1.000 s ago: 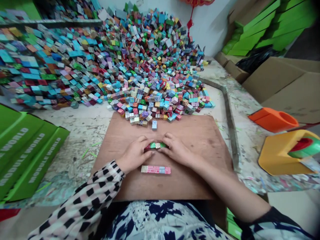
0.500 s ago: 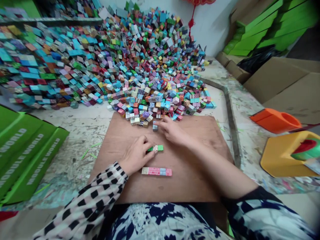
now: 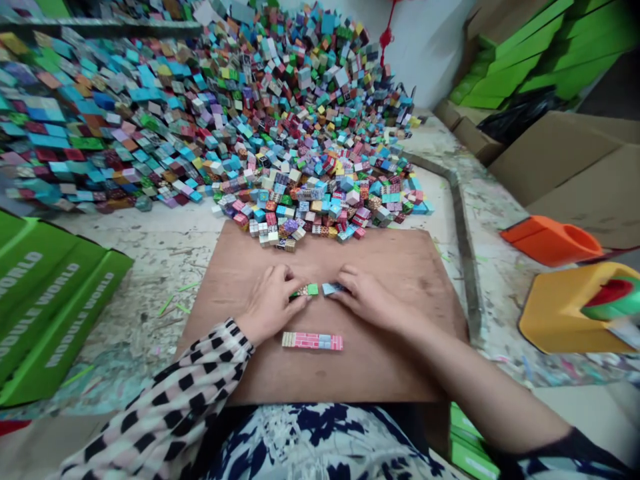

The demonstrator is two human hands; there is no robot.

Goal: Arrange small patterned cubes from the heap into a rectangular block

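Note:
On the brown wooden board (image 3: 385, 360), my left hand (image 3: 273, 299) pinches a short row of small printed cubes (image 3: 309, 290), green at its visible end and partly covered by the fingers. Across a small gap, my right hand (image 3: 367, 297) grips a light-blue block (image 3: 330, 289) between thumb and fingers; its far end is hidden. Closer to my body lies a pink brick-patterned row of blocks (image 3: 305, 341), with a beige end and a blue-grey patch. Neither hand touches that row.
A large heap of small coloured cubes (image 3: 300, 133) spreads behind the board. Green boxes (image 3: 65, 307) stand at the left. To the right are an orange holder (image 3: 550, 240), a yellow tape dispenser (image 3: 560, 310) and cardboard boxes (image 3: 565, 160).
My right hand has come back from the heap's edge toward my left hand, bringing the light-blue block. The left hand's row has shifted slightly left; the pink row stays put.

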